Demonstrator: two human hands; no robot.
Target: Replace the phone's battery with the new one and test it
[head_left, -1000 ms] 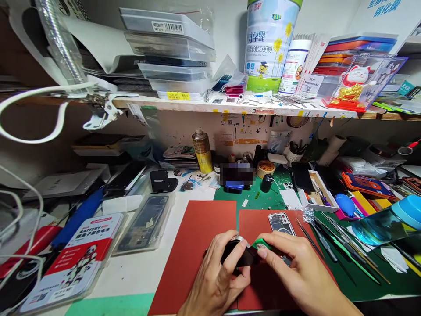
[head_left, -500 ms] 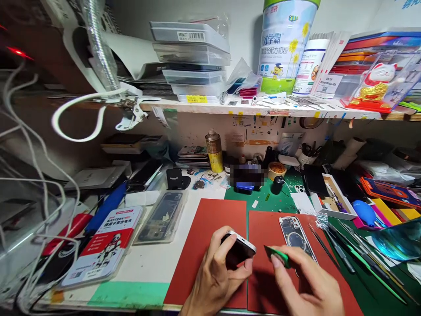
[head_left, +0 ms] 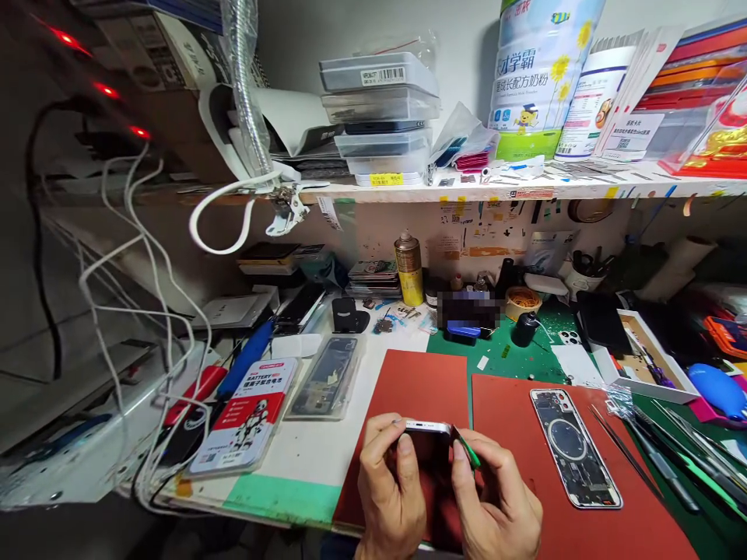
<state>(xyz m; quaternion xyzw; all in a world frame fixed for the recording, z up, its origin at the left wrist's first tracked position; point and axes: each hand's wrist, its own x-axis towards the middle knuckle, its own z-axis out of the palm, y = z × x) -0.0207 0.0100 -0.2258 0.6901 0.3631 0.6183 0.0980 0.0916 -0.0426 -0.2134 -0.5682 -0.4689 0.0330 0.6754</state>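
Observation:
My left hand (head_left: 390,490) is closed around a smartphone (head_left: 430,447), gripping its left side; the bottom edge with the charging port faces up and away. Between the thumb and fingers of my right hand (head_left: 496,498) is a green pry pick (head_left: 470,453) with a dark tip. That tip is at the phone's right corner; whether it is inside the seam I cannot tell. Both hands are over the reddish-brown mats (head_left: 417,381). On the right mat lies a phone back housing (head_left: 575,447) with a ring-shaped coil.
Tweezers (head_left: 624,451) and several slim tools lie at the right. A battery box (head_left: 248,416) and a clear case (head_left: 325,377) stand left of the mats. White cables (head_left: 169,311) hang at the far left. A loaded shelf (head_left: 467,189) spans the back.
My right hand has brought the pick left to the phone's corner. The phone has turned so its port edge lies level. The camera view has swung left, uncovering the back housing.

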